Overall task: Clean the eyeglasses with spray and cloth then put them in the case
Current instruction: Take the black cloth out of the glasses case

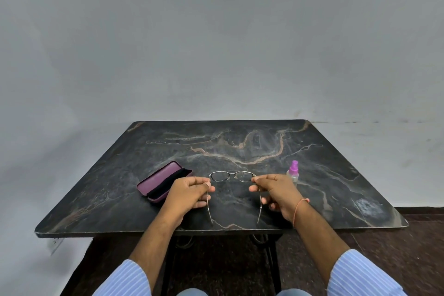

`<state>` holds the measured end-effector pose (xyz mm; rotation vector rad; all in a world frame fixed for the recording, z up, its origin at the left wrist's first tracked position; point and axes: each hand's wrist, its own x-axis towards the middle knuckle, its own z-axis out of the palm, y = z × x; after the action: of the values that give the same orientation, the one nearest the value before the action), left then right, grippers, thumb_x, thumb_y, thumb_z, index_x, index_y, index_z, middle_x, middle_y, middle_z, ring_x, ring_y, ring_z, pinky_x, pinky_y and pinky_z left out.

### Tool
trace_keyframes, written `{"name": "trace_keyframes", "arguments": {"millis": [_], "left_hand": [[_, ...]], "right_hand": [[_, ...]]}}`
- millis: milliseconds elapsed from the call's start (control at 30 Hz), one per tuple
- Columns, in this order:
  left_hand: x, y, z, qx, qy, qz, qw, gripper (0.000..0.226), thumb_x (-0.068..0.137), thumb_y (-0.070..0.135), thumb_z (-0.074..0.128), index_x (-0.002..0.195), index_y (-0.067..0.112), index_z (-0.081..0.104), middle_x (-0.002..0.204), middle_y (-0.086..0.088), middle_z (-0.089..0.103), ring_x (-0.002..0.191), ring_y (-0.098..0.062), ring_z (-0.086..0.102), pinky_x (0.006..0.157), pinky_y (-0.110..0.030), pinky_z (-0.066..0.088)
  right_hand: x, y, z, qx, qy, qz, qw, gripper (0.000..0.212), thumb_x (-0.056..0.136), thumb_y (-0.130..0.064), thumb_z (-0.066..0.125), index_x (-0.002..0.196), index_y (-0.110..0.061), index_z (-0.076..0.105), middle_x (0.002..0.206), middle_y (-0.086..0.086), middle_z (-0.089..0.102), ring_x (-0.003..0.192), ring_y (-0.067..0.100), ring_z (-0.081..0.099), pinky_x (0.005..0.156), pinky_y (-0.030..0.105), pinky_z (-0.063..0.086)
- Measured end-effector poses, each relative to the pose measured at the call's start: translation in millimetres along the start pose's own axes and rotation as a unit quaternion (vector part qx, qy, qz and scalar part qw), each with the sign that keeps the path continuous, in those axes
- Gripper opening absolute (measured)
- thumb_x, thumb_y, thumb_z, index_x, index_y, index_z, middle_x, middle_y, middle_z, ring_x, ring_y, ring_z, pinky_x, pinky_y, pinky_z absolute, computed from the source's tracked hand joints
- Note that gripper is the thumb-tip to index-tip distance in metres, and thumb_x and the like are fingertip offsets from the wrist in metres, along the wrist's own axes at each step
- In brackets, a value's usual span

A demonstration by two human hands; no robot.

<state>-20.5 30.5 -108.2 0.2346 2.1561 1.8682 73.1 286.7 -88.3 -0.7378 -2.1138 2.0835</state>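
While both temple arms are unfolded and pointing back toward the person, the eyeglasses [231, 176] hang just above the near middle of the table [216, 146], lenses facing away. The left hand [189, 193] is closed on the left temple close to the hinge, thumb and forefinger pinching the wire and the other fingers curled beneath. The right hand [276, 193] grips the right temple the same way; an orange thread bracelet [298, 211] circles its wrist. Both temple tips reach down near the front edge of the table.

Just left of the left hand lies the purple case [163, 181], open, with a dark lining; its nearer end is partly hidden behind the hand. Whether a cloth rests inside that dark lining cannot be made out. Just beyond the right hand stands the spray bottle [293, 173], clear with a pink top, its lower body cut off by the knuckles.

Between the hands, and across the far half of the table, the dark marbled top lies bare to the back edge, which meets a plain grey wall [216, 31]. Right of the bottle the surface runs clear to the corner. Striped blue sleeves [360, 274] are cropped by the bottom edge.
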Motion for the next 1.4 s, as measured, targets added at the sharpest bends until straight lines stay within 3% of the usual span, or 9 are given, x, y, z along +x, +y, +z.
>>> {"name": "trace_keyframes", "arguments": {"millis": [333, 467, 533, 600, 700, 800, 1000, 1200, 1400], "left_hand": [[0, -6, 3, 0.022, 0.013, -0.004, 1.000, 0.008, 0.108, 0.015, 0.075, 0.113, 0.016, 0.082, 0.094, 0.001, 0.090, 0.071, -0.005, 0.080, 0.064, -0.020, 0.063], [-3, -2, -2, 0.097, 0.025, 0.018, 0.995, 0.016, 0.109, 0.030, 0.074, 0.099, 0.023, 0.086, 0.088, 0.009, 0.089, 0.072, -0.007, 0.081, 0.068, -0.025, 0.068], [-9, 1, -9, 0.184, 0.052, 0.070, 0.979, 0.024, 0.108, 0.039, 0.073, 0.088, 0.032, 0.084, 0.082, 0.019, 0.086, 0.070, -0.001, 0.081, 0.069, -0.023, 0.067], [-18, 4, -19, 0.265, 0.117, 0.146, 0.946, 0.027, 0.106, 0.045, 0.072, 0.080, 0.039, 0.079, 0.076, 0.029, 0.081, 0.067, 0.005, 0.077, 0.067, -0.019, 0.060], [-33, 6, -42, 0.314, 0.234, 0.271, 0.879, 0.024, 0.102, 0.048, 0.070, 0.085, 0.034, 0.081, 0.067, 0.022, 0.074, 0.067, -0.001, 0.071, 0.059, -0.020, 0.052], [-34, -3, -76, 0.331, 0.276, 0.326, 0.841, 0.012, 0.100, 0.032, 0.078, 0.112, 0.029, 0.080, 0.103, 0.014, 0.076, 0.095, -0.010, 0.064, 0.081, -0.036, 0.056], [-29, -33, -111, 0.289, 0.245, 0.175, 0.909, 0.038, 0.099, 0.027, 0.081, 0.136, 0.032, 0.073, 0.158, 0.002, 0.059, 0.148, -0.032, 0.051, 0.120, -0.065, 0.041], [-34, -36, -106, 0.341, 0.173, 0.172, 0.908, 0.059, 0.091, 0.048, 0.085, 0.145, 0.039, 0.064, 0.166, 0.012, 0.048, 0.145, -0.017, 0.059, 0.123, -0.058, 0.047], [-39, -35, -107, 0.343, 0.168, 0.210, 0.900, 0.067, 0.088, 0.043, 0.087, 0.149, 0.037, 0.061, 0.161, 0.016, 0.053, 0.143, -0.012, 0.059, 0.119, -0.048, 0.052]], "right_hand": [[11, 8, 7, -0.067, 0.060, -0.006, 0.996, 0.017, 0.104, -0.019, 0.067, 0.098, -0.007, 0.076, 0.080, 0.001, 0.084, 0.035, 0.009, 0.051, 0.036, 0.016, 0.027], [1, 6, 6, -0.120, 0.069, -0.031, 0.990, 0.019, 0.103, -0.028, 0.071, 0.096, -0.011, 0.079, 0.085, -0.001, 0.085, 0.038, 0.014, 0.062, 0.034, 0.020, 0.034], [-8, -2, 5, -0.238, 0.088, -0.068, 0.965, 0.023, 0.101, -0.039, 0.071, 0.092, -0.019, 0.078, 0.082, -0.003, 0.084, 0.047, 0.019, 0.073, 0.040, 0.027, 0.051], [-17, -10, 5, -0.387, 0.119, -0.104, 0.909, 0.031, 0.099, -0.051, 0.067, 0.098, -0.021, 0.076, 0.083, -0.004, 0.083, 0.066, 0.020, 0.080, 0.066, 0.037, 0.065], [-31, -21, 11, -0.510, 0.164, -0.181, 0.825, 0.036, 0.100, -0.054, 0.063, 0.114, -0.023, 0.075, 0.103, -0.007, 0.082, 0.105, 0.023, 0.076, 0.091, 0.041, 0.061], [-42, -36, 33, -0.516, 0.147, -0.266, 0.801, 0.035, 0.101, -0.051, 0.062, 0.127, -0.030, 0.073, 0.116, -0.012, 0.080, 0.113, 0.019, 0.074, 0.094, 0.040, 0.059], [-39, -54, 99, -0.523, 0.060, -0.327, 0.785, 0.033, 0.101, -0.055, 0.059, 0.124, -0.037, 0.074, 0.116, -0.016, 0.074, 0.112, 0.014, 0.070, 0.088, 0.036, 0.059], [-20, -68, 167, -0.574, -0.014, -0.341, 0.745, 0.030, 0.102, -0.051, 0.059, 0.115, -0.034, 0.080, 0.113, -0.004, 0.073, 0.114, 0.023, 0.067, 0.089, 0.038, 0.058], [6, -72, 207, -0.633, -0.027, -0.282, 0.720, 0.039, 0.098, -0.054, 0.061, 0.099, -0.020, 0.081, 0.107, 0.006, 0.079, 0.108, 0.029, 0.073, 0.089, 0.039, 0.061]]}}
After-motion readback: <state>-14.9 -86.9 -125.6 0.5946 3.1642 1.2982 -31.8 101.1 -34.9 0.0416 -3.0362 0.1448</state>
